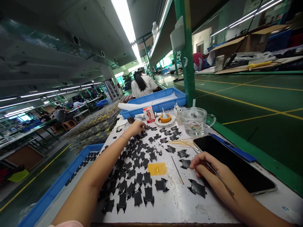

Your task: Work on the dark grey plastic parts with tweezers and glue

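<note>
Grip: R hand (pixel 205 167) pinched on thin stick (pixel 221 179); L hand (pixel 136 127) touches black parts (pixel 144 135), hold unclear.

Bright overhead tube lights (pixel 125 19), strong wide-angle bending at edges.

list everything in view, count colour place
black parts: many, black, across the white board
white board: one, white, under them
yellow patch: one, yellow, mid board
loose sticks: several, pale, by the phone
phone: one, black, board's right edge
glass mug: one, clear, far right
tape roll: one, orange, far edge
carton: one, red and white, beside the tape roll
blue trays: two, blue, far and left
co-worker: one, white top, beyond the far tray
left hand: one, fingers at far black parts
right hand: one, fingers pinching a thin stick, by the phone
</note>
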A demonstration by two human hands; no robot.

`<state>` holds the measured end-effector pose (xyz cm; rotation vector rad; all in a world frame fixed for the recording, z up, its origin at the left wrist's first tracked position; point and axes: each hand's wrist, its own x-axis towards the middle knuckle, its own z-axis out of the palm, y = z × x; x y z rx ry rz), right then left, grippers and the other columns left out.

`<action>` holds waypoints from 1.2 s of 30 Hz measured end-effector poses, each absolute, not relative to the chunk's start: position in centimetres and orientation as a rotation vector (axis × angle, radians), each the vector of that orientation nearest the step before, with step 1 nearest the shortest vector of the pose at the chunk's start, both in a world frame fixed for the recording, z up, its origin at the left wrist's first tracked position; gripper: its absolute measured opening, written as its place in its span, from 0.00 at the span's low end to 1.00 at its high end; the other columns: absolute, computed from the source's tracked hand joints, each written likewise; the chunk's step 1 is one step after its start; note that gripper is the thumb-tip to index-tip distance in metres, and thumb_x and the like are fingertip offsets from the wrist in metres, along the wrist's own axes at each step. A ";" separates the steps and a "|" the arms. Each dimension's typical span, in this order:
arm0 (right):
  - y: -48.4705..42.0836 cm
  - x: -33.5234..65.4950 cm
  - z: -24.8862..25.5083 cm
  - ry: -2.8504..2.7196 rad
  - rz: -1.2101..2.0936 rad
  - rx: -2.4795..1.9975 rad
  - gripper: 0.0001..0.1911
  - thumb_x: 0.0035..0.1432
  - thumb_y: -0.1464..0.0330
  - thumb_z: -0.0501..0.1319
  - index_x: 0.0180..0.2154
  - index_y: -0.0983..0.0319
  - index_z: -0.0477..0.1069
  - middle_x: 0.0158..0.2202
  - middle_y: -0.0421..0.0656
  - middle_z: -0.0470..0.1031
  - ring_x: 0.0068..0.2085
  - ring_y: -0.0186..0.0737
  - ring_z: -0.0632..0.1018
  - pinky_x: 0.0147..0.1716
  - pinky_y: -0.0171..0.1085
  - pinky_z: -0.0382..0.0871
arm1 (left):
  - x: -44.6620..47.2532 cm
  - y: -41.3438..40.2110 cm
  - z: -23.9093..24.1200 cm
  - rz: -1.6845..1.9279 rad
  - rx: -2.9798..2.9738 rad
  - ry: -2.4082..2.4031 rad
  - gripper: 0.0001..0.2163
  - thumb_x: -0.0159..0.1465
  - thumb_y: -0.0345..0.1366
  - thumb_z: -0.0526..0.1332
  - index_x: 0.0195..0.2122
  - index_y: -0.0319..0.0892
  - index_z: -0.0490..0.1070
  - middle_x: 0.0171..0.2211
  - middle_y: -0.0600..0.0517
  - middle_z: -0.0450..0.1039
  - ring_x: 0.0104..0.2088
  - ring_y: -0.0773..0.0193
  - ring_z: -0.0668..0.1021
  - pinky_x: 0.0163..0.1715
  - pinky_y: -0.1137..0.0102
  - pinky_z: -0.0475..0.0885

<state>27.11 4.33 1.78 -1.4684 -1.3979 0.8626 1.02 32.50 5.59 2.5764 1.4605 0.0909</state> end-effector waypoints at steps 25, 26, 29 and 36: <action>4.6 27.1 1.7 -1.362 0.779 -1.521 0.14 0.52 0.54 0.53 0.27 0.55 0.70 0.23 0.43 0.74 0.27 0.45 0.75 0.27 0.41 0.70 | -9.3 32.6 6.5 0.073 2.154 1.774 0.14 0.70 0.41 0.62 0.52 0.40 0.71 0.51 0.46 0.73 0.47 0.56 0.78 0.46 0.58 0.77; 4.7 27.1 1.6 -1.361 0.779 -1.527 0.14 0.52 0.54 0.53 0.28 0.55 0.70 0.23 0.43 0.74 0.27 0.45 0.75 0.26 0.41 0.70 | -9.1 32.5 6.2 0.079 2.153 1.771 0.13 0.70 0.41 0.62 0.52 0.41 0.71 0.51 0.46 0.73 0.47 0.56 0.78 0.46 0.58 0.77; 4.8 27.2 1.4 -1.359 0.777 -1.536 0.14 0.52 0.54 0.53 0.28 0.55 0.70 0.23 0.42 0.73 0.26 0.44 0.75 0.26 0.40 0.70 | -8.7 32.7 5.8 0.099 2.141 1.763 0.13 0.70 0.41 0.62 0.52 0.41 0.72 0.52 0.46 0.72 0.47 0.55 0.78 0.46 0.58 0.77; 4.9 27.2 1.6 -1.384 0.750 -1.540 0.14 0.52 0.53 0.54 0.27 0.55 0.69 0.23 0.43 0.74 0.26 0.45 0.75 0.26 0.41 0.71 | -10.5 33.4 6.7 0.173 2.013 1.790 0.15 0.70 0.41 0.62 0.54 0.40 0.70 0.52 0.45 0.72 0.47 0.56 0.78 0.45 0.57 0.77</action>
